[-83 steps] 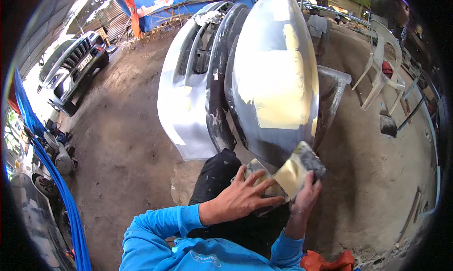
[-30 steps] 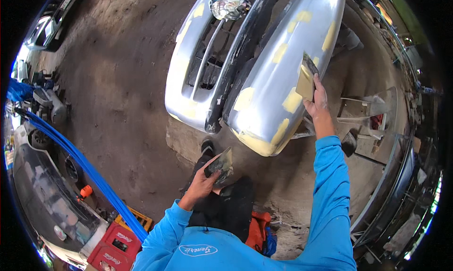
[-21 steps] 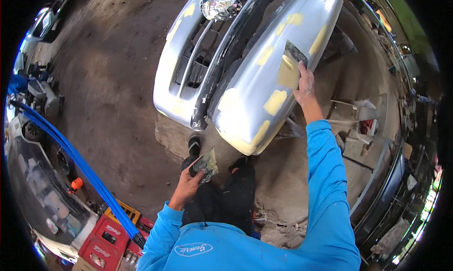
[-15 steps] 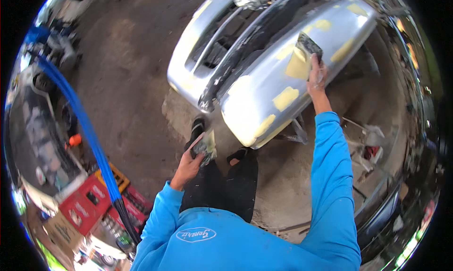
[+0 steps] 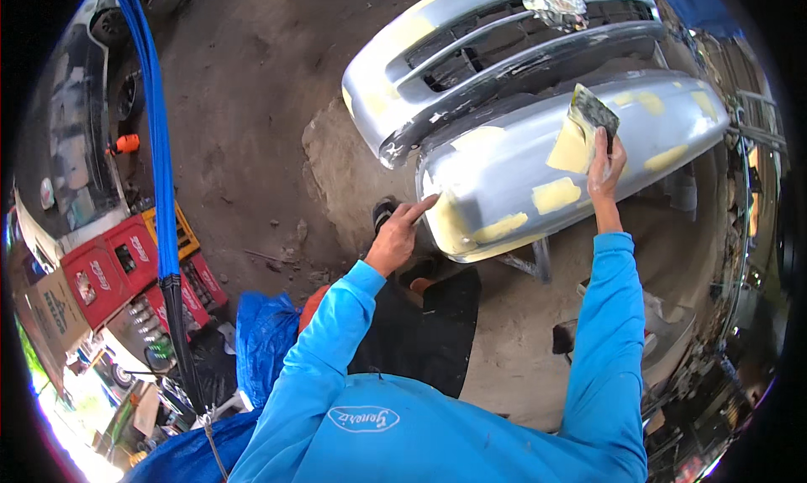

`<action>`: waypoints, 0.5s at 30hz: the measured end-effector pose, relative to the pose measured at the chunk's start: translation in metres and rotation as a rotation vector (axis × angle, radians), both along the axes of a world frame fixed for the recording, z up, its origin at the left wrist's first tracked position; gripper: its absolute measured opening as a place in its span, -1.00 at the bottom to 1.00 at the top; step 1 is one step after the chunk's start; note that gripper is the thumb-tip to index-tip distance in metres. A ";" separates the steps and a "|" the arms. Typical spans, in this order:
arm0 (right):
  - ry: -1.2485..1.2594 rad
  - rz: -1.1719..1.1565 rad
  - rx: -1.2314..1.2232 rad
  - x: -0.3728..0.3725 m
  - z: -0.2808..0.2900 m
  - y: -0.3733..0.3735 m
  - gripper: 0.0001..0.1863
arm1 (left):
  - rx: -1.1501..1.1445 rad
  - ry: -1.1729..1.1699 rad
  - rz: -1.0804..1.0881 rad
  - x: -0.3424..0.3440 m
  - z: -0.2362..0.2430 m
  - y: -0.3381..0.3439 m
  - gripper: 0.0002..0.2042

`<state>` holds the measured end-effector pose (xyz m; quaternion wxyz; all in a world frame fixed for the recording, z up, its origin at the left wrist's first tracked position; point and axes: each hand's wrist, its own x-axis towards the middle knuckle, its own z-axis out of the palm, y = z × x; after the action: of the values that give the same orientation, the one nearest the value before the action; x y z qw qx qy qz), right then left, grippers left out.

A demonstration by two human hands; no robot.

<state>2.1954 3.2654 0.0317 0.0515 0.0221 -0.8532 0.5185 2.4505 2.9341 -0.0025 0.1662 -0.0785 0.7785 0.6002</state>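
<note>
Spreader: a flat, filler-smeared scraper blade (image 5: 588, 117) sat at about two o'clock in the head view, laid against the upper face of the silver bumper.
Right hand: the right hand (image 5: 607, 165) was stretched out at arm's length, its fingers closed around the lower edge of the spreader, pinching it flat to the panel.
Silver bumper: the long grey car bumper (image 5: 538, 159) lay propped off the ground, running from about one o'clock down to the centre, with pale yellow patches of filler (image 5: 556, 195) dotted along it.
Left hand: the left hand (image 5: 397, 237), just left of centre, had its index finger stretched out and touching the near end of the bumper; the other fingers were curled in, holding nothing that I could see.
Second bumper: another grey bumper with a slotted grille (image 5: 471, 58) lay just beyond the first, at twelve o'clock, with a crumpled wad of shiny foil (image 5: 555, 0) at its top edge.
Ground: bare packed dirt (image 5: 252, 130) spread out toward eleven o'clock.
Blue hoses: a bundle of blue hoses (image 5: 155, 138) ran from eleven o'clock down to eight.
Crates: red bottle crates (image 5: 118, 264) stood at nine o'clock, well apart from the work.
Blue bag: a crumpled blue plastic sheet (image 5: 265, 332) lay by the person's left elbow.
</note>
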 end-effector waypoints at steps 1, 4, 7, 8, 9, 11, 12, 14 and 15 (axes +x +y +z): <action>0.018 0.026 0.042 0.001 -0.002 0.002 -0.64 | 0.014 -0.022 -0.010 -0.001 -0.001 0.005 -0.35; 0.019 0.078 0.112 0.009 -0.002 0.012 -0.65 | -0.159 0.052 -0.017 -0.001 -0.004 0.027 -0.30; 0.045 0.018 0.121 0.012 -0.009 0.019 -0.64 | -0.286 0.064 0.011 -0.006 -0.006 0.041 -0.24; 0.044 0.037 0.119 0.012 -0.012 0.024 -0.64 | -0.364 0.082 0.014 -0.007 -0.008 0.046 -0.23; 0.040 0.038 0.119 0.013 -0.015 0.024 -0.63 | -0.383 0.087 0.040 -0.007 -0.012 0.052 -0.21; 0.019 0.063 0.103 0.010 -0.018 0.025 -0.60 | -0.446 0.143 0.060 -0.010 -0.021 0.063 -0.21; 0.019 0.085 0.095 0.009 -0.018 0.022 -0.60 | -0.502 0.203 0.058 -0.011 -0.026 0.070 -0.20; 0.041 0.041 -0.027 0.012 -0.017 0.014 -0.58 | -0.550 0.195 0.100 -0.007 -0.032 0.085 -0.18; 0.034 0.044 -0.053 0.012 -0.018 0.015 -0.56 | -0.553 0.195 0.137 -0.005 -0.032 0.093 -0.17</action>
<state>2.2076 3.2808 0.0142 0.0550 0.0481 -0.8376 0.5414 2.4459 3.0272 -0.0340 0.0222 -0.1154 0.9175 0.3800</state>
